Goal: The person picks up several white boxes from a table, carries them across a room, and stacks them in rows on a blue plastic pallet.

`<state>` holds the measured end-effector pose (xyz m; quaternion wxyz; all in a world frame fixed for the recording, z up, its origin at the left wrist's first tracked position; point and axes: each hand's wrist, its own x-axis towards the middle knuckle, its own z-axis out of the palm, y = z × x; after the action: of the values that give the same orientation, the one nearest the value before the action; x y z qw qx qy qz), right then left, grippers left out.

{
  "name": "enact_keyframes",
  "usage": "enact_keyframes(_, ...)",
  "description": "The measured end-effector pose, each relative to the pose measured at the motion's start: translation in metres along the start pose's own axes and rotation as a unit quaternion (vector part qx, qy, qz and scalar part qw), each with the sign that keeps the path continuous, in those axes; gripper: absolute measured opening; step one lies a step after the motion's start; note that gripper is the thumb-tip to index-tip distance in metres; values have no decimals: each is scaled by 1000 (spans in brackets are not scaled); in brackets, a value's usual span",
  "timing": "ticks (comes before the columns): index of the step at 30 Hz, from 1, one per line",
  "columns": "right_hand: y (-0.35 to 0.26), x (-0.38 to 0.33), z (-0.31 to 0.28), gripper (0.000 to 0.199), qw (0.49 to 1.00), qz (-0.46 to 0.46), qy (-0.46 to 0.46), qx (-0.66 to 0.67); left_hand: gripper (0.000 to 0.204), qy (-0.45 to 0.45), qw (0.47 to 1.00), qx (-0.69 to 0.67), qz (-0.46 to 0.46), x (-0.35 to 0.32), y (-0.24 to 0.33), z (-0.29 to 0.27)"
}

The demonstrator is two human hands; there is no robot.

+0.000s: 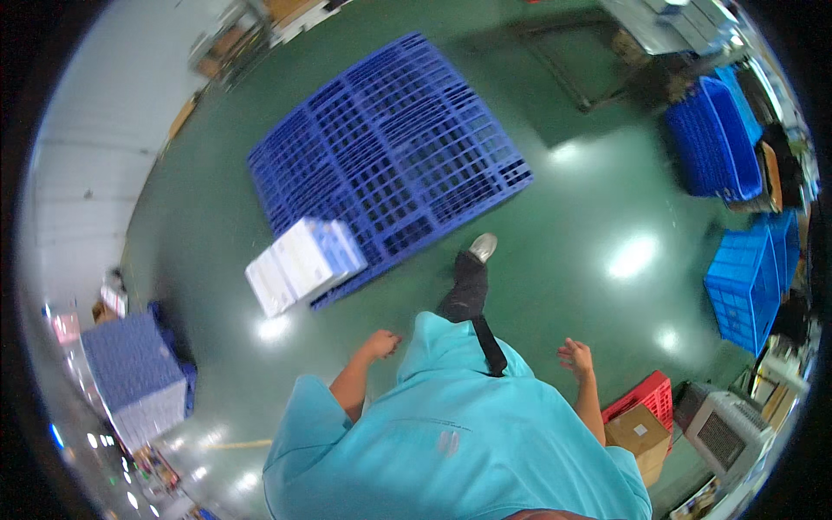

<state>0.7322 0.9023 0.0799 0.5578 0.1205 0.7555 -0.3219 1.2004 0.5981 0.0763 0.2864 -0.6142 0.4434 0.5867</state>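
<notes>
My left hand [381, 344] hangs at my side, its fingers loosely bent and a little apart, with nothing seen in it. On the other side, my right hand [574, 357] is held away from my body, empty, with its fingers spread. In front of me a blue plastic pallet [390, 143] with a grid top lies on the floor. A stack of white boxes [299, 264] with blue sides rests on its near left corner, jutting past the edge. The boxes are the nearest things to my left hand, and neither hand touches them.
Blue crates [747, 282] and a darker blue basket [715, 139] stand along the right. Closer on that side are a brown carton [640, 438] and a red plastic pallet [660, 390]. A covered blue-white stack [134, 373] is at left; a metal-framed table [663, 30] stands far right.
</notes>
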Motion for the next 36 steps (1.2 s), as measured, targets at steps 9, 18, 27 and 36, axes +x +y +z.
enact_keyframes(9, -54, 63, -121, 36, 998, 61, 5, -19, 28, 47, 992, -71, 90, 158, 312, 49)
enact_keyframes(18, -136, 163, -240, 32, 956, 28, 132, 260, 26, -36, 931, 33, 362, 97, 772, 168)
enact_keyframes(27, -331, 344, -369, 37, 992, 23, 37, -121, 32, -67, 833, 413, 362, 226, 809, 163)
enact_keyframes(36, -644, 315, -457, 31, 915, -264, 105, 286, 36, 63, 962, 122, 234, 201, 967, 125)
